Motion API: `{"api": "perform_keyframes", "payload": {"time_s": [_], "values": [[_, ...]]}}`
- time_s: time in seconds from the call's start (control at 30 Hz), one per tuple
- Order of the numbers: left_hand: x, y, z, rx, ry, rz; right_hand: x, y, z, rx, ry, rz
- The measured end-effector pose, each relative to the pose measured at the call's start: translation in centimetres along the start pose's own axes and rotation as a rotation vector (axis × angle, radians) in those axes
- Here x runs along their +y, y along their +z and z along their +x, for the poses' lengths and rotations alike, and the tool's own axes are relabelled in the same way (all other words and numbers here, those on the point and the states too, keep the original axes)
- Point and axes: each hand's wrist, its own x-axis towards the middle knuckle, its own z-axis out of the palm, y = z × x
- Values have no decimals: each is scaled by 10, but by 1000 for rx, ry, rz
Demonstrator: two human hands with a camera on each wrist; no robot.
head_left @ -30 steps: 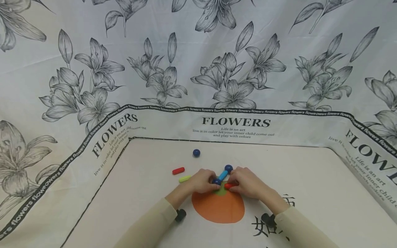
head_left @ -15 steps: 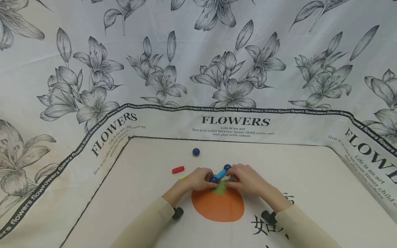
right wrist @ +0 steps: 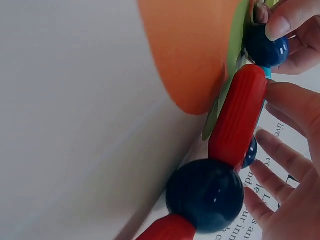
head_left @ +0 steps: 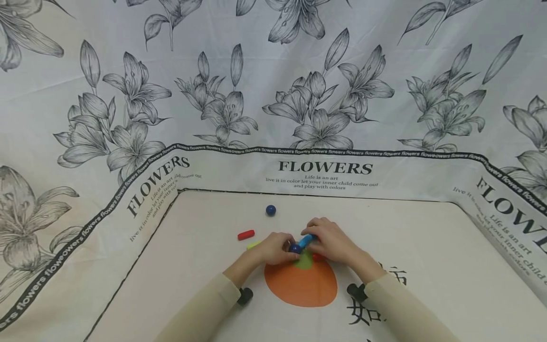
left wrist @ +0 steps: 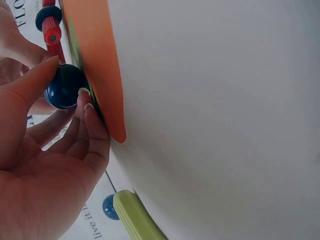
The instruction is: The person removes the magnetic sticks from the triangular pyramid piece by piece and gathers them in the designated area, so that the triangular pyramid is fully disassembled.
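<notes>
My left hand (head_left: 275,248) pinches a dark blue ball (left wrist: 66,86) between thumb and fingers, over the printed orange fruit. From this ball a light blue stick (head_left: 306,241) runs toward my right hand (head_left: 331,240), whose thumb and fingers grip about it. The second dark blue ball (right wrist: 250,152), at the stick's far end, lies by the right fingers in the right wrist view and is hidden in the head view. Close to the right wrist camera, a ribbed red stick (right wrist: 239,112) joins another dark blue ball (right wrist: 205,196) with a further red stick (right wrist: 169,229).
Left of the hands lie a loose red stick (head_left: 246,234) and a yellow-green stick (head_left: 253,245), partly covered by the left hand. A loose dark blue ball (head_left: 271,210) sits farther back. The pale cloth (head_left: 205,285) bears an orange fruit print (head_left: 301,287).
My right hand has shifted left and away from me onto the light blue stick, covering its far ball. The left hand stays almost still, holding the near ball.
</notes>
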Motion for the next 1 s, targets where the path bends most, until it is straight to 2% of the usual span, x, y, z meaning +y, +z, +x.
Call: {"api": "perform_keyframes", "payload": {"time_s": [0.33,0.6,0.73,1.0], "values": [[-2,0,2,0,3,-11,0,5,13,-99,12,-3],[-2,-1,0,6,4,-40,1,5,18,-104,-9,52],[-3,-2,1,4,19,-52,4,5,21,-99,-47,80],[0,-2,-4,-40,21,-52,8,7,22,-99,-14,93]]}}
